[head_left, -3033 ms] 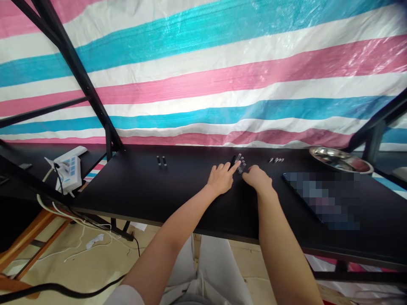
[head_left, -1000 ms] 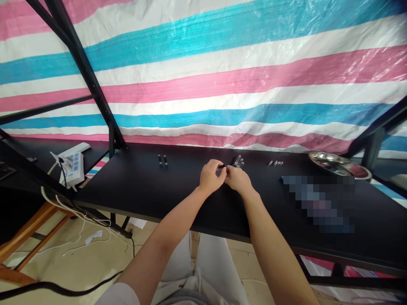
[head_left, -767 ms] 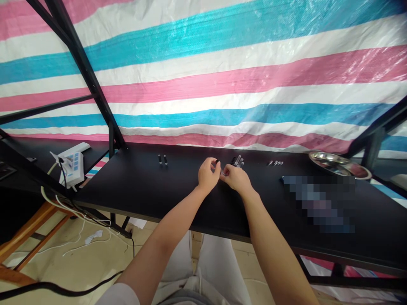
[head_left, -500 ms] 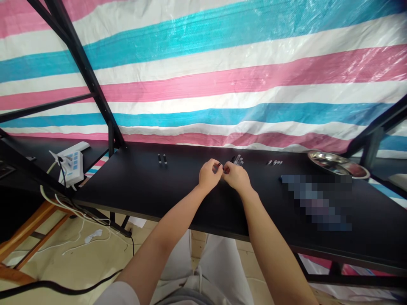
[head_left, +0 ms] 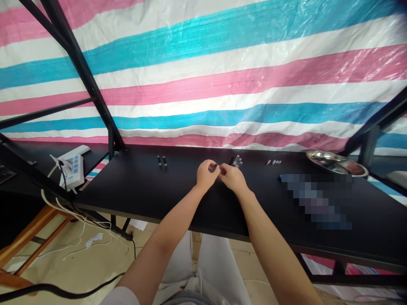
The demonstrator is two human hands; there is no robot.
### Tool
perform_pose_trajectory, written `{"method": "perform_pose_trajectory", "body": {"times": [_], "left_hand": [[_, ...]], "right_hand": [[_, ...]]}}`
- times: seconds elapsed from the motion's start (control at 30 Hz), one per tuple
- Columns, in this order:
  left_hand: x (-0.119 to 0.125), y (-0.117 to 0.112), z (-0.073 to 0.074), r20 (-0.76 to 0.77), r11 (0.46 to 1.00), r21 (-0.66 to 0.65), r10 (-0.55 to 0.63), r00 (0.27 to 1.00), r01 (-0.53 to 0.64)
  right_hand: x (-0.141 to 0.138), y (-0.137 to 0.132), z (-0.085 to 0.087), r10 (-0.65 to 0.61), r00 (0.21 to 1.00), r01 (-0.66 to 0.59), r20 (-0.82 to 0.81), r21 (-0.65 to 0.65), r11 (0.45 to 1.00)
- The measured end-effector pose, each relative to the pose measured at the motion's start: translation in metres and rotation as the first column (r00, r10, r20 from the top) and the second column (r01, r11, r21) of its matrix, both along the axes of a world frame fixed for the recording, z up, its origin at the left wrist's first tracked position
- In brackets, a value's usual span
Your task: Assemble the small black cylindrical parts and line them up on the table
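My left hand is closed in a pinch over the dark tabletop, with a small dark tip of something showing at its fingers. Fingertip to fingertip with it, my right hand is also pinched. Whatever lies between the two is mostly hidden and too small to name. Just behind my right hand lie several slim clear tubes with dark pieces beside them. Off to the left, apart from my hands, is a pair of small black-and-white cylinders.
Several tiny clear pieces lie on the black table to the right. Farther right are a shiny metal tray and a pixelated item. A white power strip stands at left, cables hanging below. Striped sheeting hangs behind.
Both hands have shifted slightly left and stay pinched together at the fingertips. The tubes behind my right hand show a little more. The view has moved slightly.
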State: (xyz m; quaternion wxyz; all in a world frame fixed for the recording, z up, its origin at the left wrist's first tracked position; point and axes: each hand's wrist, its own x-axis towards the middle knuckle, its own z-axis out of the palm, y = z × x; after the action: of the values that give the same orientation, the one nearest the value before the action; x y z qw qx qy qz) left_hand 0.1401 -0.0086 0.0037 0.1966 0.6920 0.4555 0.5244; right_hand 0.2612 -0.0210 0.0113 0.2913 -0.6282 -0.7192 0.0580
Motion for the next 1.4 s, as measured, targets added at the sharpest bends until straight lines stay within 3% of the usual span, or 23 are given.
{"method": "perform_pose_trajectory", "body": {"times": [0.13,0.27,0.33,0.4,0.47,0.57,0.67,0.8,0.9,1.07,1.4], "left_hand": [[-0.015,0.0,-0.002,-0.047,1.0,0.022,-0.018,0.999,0.019],[-0.049,-0.001,0.001,-0.111,0.992,0.072,-0.093,0.989,0.102],[-0.069,-0.001,0.005,-0.109,0.992,0.099,-0.069,0.992,0.08],[-0.086,-0.001,0.009,-0.001,0.996,0.094,-0.004,1.0,0.004],[-0.099,0.0,0.014,0.217,0.994,0.026,0.096,0.971,-0.104],[-0.111,0.003,0.021,0.555,0.969,-0.101,0.243,0.796,-0.225],[-0.119,0.005,0.027,0.755,0.946,-0.187,0.311,0.577,-0.265],[-0.127,0.01,0.03,0.863,0.921,-0.327,0.382,0.331,-0.211],[-0.131,0.011,0.031,0.881,0.909,-0.384,0.413,0.233,-0.16],[-0.131,0.011,0.032,0.889,0.91,-0.396,0.413,0.196,-0.123],[-0.13,0.008,0.033,0.885,0.912,-0.395,0.409,0.223,-0.107]], "right_hand": [[-0.008,0.0,-0.004,0.073,0.994,-0.071,-0.087,0.024,0.997],[-0.025,0.001,-0.009,0.189,0.928,-0.178,-0.32,0.062,0.982],[-0.036,0.004,-0.012,0.216,0.895,-0.209,-0.389,0.062,0.976],[-0.049,0.009,-0.015,0.231,0.883,-0.231,-0.409,0.048,0.972],[-0.064,0.017,-0.017,0.253,0.879,-0.266,-0.405,0.025,0.964],[-0.089,0.031,-0.017,0.274,0.883,-0.301,-0.381,-0.013,0.953],[-0.116,0.048,-0.016,0.273,0.892,-0.307,-0.361,-0.04,0.951],[-0.147,0.067,-0.015,0.268,0.906,-0.307,-0.327,-0.076,0.949],[-0.16,0.078,-0.018,0.302,0.909,-0.337,-0.288,-0.079,0.938],[-0.164,0.085,-0.022,0.288,0.912,-0.332,-0.292,-0.115,0.936],[-0.163,0.087,-0.029,0.291,0.903,-0.334,-0.316,-0.093,0.938]]}}
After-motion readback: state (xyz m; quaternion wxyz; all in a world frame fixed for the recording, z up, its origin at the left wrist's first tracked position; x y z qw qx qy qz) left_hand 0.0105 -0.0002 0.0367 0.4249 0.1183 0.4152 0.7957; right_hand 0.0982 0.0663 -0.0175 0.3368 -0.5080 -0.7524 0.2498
